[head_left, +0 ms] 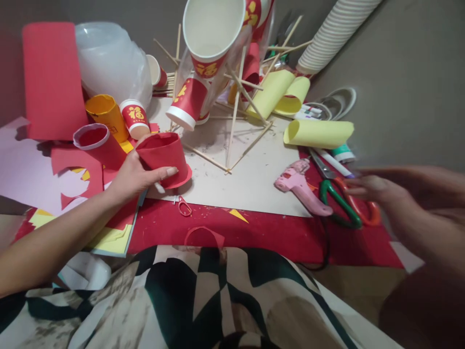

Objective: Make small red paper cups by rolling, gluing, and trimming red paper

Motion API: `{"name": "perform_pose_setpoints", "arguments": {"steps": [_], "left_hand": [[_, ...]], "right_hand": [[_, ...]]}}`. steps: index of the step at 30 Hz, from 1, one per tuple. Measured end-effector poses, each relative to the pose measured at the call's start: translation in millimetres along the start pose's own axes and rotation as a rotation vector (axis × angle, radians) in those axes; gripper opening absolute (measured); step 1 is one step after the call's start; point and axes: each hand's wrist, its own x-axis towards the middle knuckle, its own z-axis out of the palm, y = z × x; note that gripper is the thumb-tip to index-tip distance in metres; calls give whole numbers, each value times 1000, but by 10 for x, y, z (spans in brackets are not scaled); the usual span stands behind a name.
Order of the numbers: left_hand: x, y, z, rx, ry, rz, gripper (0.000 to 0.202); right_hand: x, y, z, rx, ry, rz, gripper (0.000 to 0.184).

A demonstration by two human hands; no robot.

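At the far left of the frame, lilac paper point(16, 157) on the counter point(272, 235), below an upright red paper sheet point(53, 80). Just right of these, red paper with rounded cut-outs point(95, 169), and above it a lilac-rimmed red paper tube point(111, 151), mouth open to a red interior. Behind it, an orange paper tube point(107, 116), open at the top, then a red paper cup with a gold character point(134, 115), tilted. At upper left, a translucent plastic bag point(112, 63), contents too blurred to tell.

Left of centre, the left hand point(132, 172), clasping a brimmed red paper cylinder point(162, 152) with the thumb across its side; open upper end, shadowed inside, flared brim at lower right.

At top centre, a large paper cup point(214, 29), mouth toward the camera, pale inner wall in view; just below, a tilted red-and-white cup point(191, 99). Beside them, a wooden stick frame point(234, 121) on a white board point(269, 194).

Right of centre, rolled yellow paper point(319, 134), then a pink glue gun point(303, 189); at upper right, a leaning stack of nested paper cups point(337, 36). Below, green-and-orange scissors point(323, 194) near a white marker point(336, 164). At far right, near both, the right hand point(403, 198), motion-blurred; cannot tell whether grasping anything.
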Motion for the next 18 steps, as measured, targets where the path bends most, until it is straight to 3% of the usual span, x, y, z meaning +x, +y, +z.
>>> {"name": "perform_pose_setpoints", "arguments": {"steps": [2, 3, 7, 12, 18], "left_hand": [[39, 73, 53, -53, -41, 35, 49], [50, 109, 86, -45, -53, 83, 51], [30, 227, 220, 120, -101, 335, 73], [-58, 212, 315, 151, -215, 573, 84], [-101, 67, 389, 77, -319, 637, 85]], "right_hand": [[-12, -418, 103, 279, -66, -33, 21], [6, -609, 169, 401, -169, -33, 21], [175, -1092, 483, 693, -442, -34, 44], [326, -1230, 839, 861, -697, 193, 50], [186, -1257, 1083, 1051, -939, 506, 37]]}}
